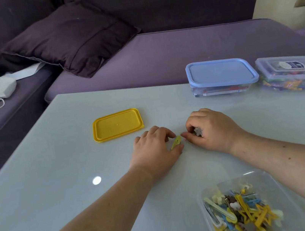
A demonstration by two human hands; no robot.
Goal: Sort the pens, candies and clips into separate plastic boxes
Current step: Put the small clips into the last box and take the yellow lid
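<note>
We see both hands low on the pale counter [53, 151], close together near its middle. The left hand [154, 151] pinches a yellow clip [176, 142] between thumb and fingers, so its grip is closed on that clip. The right hand [209, 128] curls its fingers round a small grey clip [197, 131]. Near us, an open clear box [261, 176] holds a heap of coloured clips [243, 212]. A yellow lid [117, 124] lies flat left of the hands. At the far right stand a blue-lidded box [221, 73] and, just beside it, a clear-lidded box [292, 73] with colourful contents.
</note>
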